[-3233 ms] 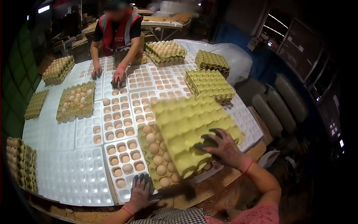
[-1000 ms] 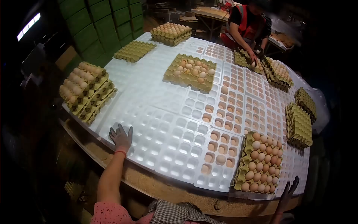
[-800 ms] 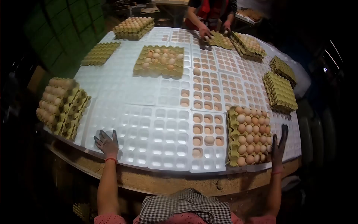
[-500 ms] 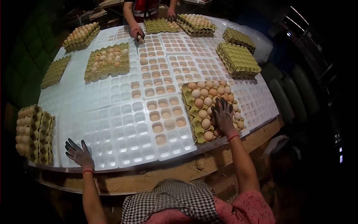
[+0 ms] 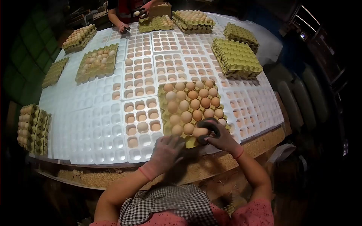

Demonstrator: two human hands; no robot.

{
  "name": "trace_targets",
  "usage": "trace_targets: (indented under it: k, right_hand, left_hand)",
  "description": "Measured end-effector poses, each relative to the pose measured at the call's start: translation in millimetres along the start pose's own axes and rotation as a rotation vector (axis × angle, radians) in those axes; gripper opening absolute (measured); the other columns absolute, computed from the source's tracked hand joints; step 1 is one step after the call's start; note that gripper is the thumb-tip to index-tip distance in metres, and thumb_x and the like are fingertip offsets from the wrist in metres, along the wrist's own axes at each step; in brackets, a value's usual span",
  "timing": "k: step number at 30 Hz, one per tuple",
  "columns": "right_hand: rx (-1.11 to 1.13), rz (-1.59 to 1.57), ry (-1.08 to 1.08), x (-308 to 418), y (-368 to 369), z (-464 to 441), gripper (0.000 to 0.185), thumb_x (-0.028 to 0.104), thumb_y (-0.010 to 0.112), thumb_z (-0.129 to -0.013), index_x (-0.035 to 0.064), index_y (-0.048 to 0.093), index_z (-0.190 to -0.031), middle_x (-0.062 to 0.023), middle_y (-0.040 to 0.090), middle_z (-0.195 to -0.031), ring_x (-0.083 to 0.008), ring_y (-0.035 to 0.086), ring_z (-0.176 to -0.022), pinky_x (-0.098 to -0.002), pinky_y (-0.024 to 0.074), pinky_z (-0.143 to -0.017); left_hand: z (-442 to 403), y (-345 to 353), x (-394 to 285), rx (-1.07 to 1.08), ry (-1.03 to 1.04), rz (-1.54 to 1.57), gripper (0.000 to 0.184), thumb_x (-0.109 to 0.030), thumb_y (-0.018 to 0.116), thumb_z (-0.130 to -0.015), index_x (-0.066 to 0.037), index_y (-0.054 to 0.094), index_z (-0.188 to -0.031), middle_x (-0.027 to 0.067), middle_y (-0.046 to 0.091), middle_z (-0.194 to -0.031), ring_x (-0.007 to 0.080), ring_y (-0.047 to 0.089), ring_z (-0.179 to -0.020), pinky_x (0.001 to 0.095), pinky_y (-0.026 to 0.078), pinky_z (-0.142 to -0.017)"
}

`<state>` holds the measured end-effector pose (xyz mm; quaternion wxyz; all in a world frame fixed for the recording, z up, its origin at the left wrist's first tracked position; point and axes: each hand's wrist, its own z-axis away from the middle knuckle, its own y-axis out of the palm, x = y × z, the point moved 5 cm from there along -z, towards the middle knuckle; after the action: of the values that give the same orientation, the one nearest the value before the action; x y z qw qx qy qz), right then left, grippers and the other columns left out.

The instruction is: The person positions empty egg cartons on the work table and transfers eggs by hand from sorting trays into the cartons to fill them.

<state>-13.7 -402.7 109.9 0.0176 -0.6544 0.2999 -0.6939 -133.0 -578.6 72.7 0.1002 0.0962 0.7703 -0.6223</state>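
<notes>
Two hands at the near egg tray, right one pinching an egg.
White cell tray (image 5: 136,121): ten eggs. Left hand (image 5: 166,153): palm down at the egg tray's (image 5: 166,126) near-left corner, blurred, grip unclear. Right hand (image 5: 222,140): wrist angled inward, one egg (image 5: 200,132) between thumb and fingers, over near edge. Two bare-tray stacks (image 5: 237,58) beyond.

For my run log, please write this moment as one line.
right hand: fingers around egg | left hand: at near edge of egg tray, grasp unclear | co-worker: opposite, holding another egg

White celled trays (image 5: 94,135) lie across the broad table (image 5: 94,177).
</notes>
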Motion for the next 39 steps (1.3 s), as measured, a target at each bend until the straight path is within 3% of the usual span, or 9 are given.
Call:
trace_targets:
  k: [1,4,8,12,14,18,20,31,39]
  right_hand:
    - [-0.116,-0.333,-0.02,-11.8,-13.3,-8.2,0.042,0.006,0.07,-0.079,0.007,0.058,-0.12,-0.0131,0.054,-0.12,-0.0337,0.061,-0.102,-0.0445,0.053,-0.087]
    - [0.021,0.631,-0.237,26.9,-10.7,-29.2,0.045,0.021,0.076,-0.075,0.0102,0.059,-0.115,-0.0145,0.054,-0.121,-0.0319,0.06,-0.104,-0.0405,0.0526,-0.083]
    - [0.178,1.076,-0.372,-2.6,35.3,-49.9,0.046,0.033,0.077,-0.07,0.0133,0.059,-0.109,-0.0118,0.054,-0.108,-0.0296,0.06,-0.092,-0.0391,0.0515,-0.074]
    - [0.064,0.793,-0.298,-2.3,-1.9,-47.7,0.046,0.035,0.071,-0.082,0.01,0.056,-0.118,-0.0123,0.061,-0.102,-0.032,0.064,-0.089,-0.0403,0.0536,-0.073]
    - [-0.157,0.33,-0.264,3.7,-27.2,-52.4,0.057,0.035,0.066,-0.088,0.0076,0.047,-0.134,-0.0186,0.062,-0.115,-0.0371,0.063,-0.102,-0.0429,0.0536,-0.08]
    - [0.118,0.781,-0.233,18.2,8.0,-78.3,0.056,0.027,0.077,-0.076,0.015,0.056,-0.127,-0.0162,0.05,-0.131,-0.0341,0.06,-0.109,-0.0437,0.0527,-0.086]
    - [0.147,1.225,-0.169,-0.8,36.8,-88.5,0.053,0.031,0.079,-0.072,0.0174,0.062,-0.12,-0.0148,0.05,-0.129,-0.0346,0.06,-0.106,-0.0451,0.0517,-0.086]
    - [0.248,0.766,-0.357,65.8,149.8,-85.2,0.05,0.036,0.079,-0.073,0.0155,0.055,-0.113,-0.0159,0.054,-0.118,-0.0307,0.067,-0.077,-0.0392,0.0525,-0.058]
    - [0.462,1.115,-0.071,30.2,195.4,-95.9,0.033,0.029,0.058,-0.089,0.0063,0.054,-0.113,-0.0179,0.06,-0.105,-0.0295,0.065,-0.075,-0.0435,0.0507,-0.061]
  left_hand:
    - [-5.3,-0.4,1.4,0.0,-0.019,-0.011,0.058,-0.04,0.071,-0.079,-0.01,0.057,-0.127,0.0146,0.053,-0.124,0.0345,0.048,-0.114,0.0456,0.039,-0.098]
    - [-12.8,2.0,12.6,0.136,-0.081,0.062,0.058,-0.04,0.072,-0.078,-0.012,0.057,-0.127,0.0145,0.054,-0.123,0.0345,0.047,-0.115,0.0454,0.037,-0.1]
    - [-18.3,-16.9,64.0,-0.325,-0.495,1.247,0.022,-0.011,0.059,-0.095,0.0,0.061,-0.114,0.0027,0.055,-0.111,0.011,0.061,-0.091,0.0261,0.051,-0.068]
    - [-48.2,-34.0,51.0,-0.02,-0.367,0.325,0.041,-0.03,0.073,-0.083,-0.011,0.063,-0.117,0.0143,0.06,-0.116,0.0356,0.065,-0.086,0.0424,0.054,-0.079]
    - [-53.1,-21.6,35.5,0.098,-0.246,0.096,0.044,-0.028,0.069,-0.083,-0.011,0.056,-0.122,0.0159,0.055,-0.115,0.035,0.066,-0.084,0.0442,0.055,-0.073]
    - [-48.1,-2.5,18.4,-0.063,-0.157,-0.163,0.027,-0.017,0.057,-0.088,-0.012,0.064,-0.114,0.0131,0.054,-0.101,0.0267,0.064,-0.076,0.0387,0.053,-0.064]
    - [-46.2,1.0,25.1,-0.063,-0.147,-0.118,0.03,-0.019,0.058,-0.088,-0.013,0.063,-0.117,0.0128,0.055,-0.101,0.0263,0.064,-0.077,0.0384,0.052,-0.065]
    - [139.4,-47.2,113.0,-0.131,-0.661,0.448,0.059,-0.013,0.08,-0.074,-0.008,0.059,-0.129,0.0135,0.064,-0.122,0.0293,0.065,-0.107,0.0375,0.054,-0.091]
    - [133.4,-30.0,114.0,-0.263,-0.608,0.432,0.046,-0.019,0.073,-0.079,-0.012,0.061,-0.123,0.012,0.059,-0.119,0.0321,0.066,-0.093,0.0384,0.056,-0.075]
